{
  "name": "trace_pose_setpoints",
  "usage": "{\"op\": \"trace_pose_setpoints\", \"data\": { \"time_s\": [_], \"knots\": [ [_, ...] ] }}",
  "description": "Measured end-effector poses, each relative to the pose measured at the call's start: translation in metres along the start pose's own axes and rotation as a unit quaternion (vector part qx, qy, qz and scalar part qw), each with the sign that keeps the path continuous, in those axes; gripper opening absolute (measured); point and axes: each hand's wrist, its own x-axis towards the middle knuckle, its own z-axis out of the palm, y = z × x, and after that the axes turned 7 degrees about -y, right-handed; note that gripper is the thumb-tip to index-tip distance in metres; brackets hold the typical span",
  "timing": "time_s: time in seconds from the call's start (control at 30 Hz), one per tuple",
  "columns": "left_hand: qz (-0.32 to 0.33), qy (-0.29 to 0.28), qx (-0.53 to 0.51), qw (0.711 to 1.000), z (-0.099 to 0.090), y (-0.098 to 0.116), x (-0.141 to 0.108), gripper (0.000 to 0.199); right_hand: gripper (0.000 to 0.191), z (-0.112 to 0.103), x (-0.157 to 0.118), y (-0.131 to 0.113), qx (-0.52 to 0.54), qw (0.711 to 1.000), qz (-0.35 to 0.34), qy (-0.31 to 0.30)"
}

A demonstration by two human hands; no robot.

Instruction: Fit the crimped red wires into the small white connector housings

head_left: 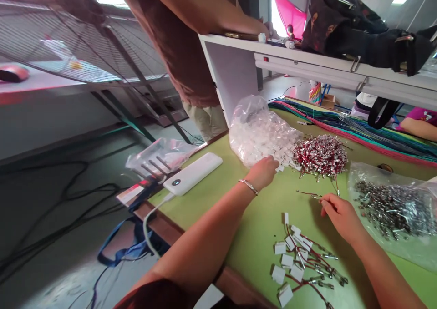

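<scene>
Green table top [259,218] fills the middle of this busy workroom, with a big fan off to one side and a white shelf above the far edge. Another person in a brown shirt [184,40] stands behind the table, leaning an arm on that shelf.

The left hand [263,172] reaches to the clear bag of small white plastic plugs [259,131]. Its fingers are curled in at the spilled plugs by the bag's mouth. I cannot tell if they are closed on one yet.

The right hand [339,214] rests on the table near the pile of short red wires with shiny metal ends [319,155]. Its fingertips are pinched together on one thin red wire [309,194] that lies flat just in front of the pile.

Close to the person, a little heap of finished pieces [300,263] lies on the table: white plugs with red wires already stuck in. So I think this is the picking-up step, one plug and one wire for a new piece.

The next move calls for care, I think. The metal end has to line up with the small hole in the plug.

A white power bank [193,172] sits at the table edge. Another bag of metal bits [392,209] lies on the far right.
</scene>
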Motion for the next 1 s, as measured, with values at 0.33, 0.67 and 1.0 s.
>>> {"op": "trace_pose_setpoints", "data": {
  "time_s": [0.33, 0.67, 1.0],
  "knots": [
    [0.122, -0.017, -0.070, 0.990, 0.015, 0.019, 0.001, 0.013, 0.027, 0.003, 0.000, 0.002, 0.011, 0.997, 0.017, 0.068],
    [0.106, 0.028, -0.202, 0.973, 0.025, 0.052, -0.006, 0.019, 0.023, 0.007, 0.000, 0.008, -0.060, 0.995, -0.022, 0.081],
    [0.070, -0.232, -0.735, 0.633, 0.022, 0.077, -0.025, 0.033, 0.018, 0.010, -0.007, -0.005, -0.035, 0.980, -0.125, 0.154]
  ]
}}
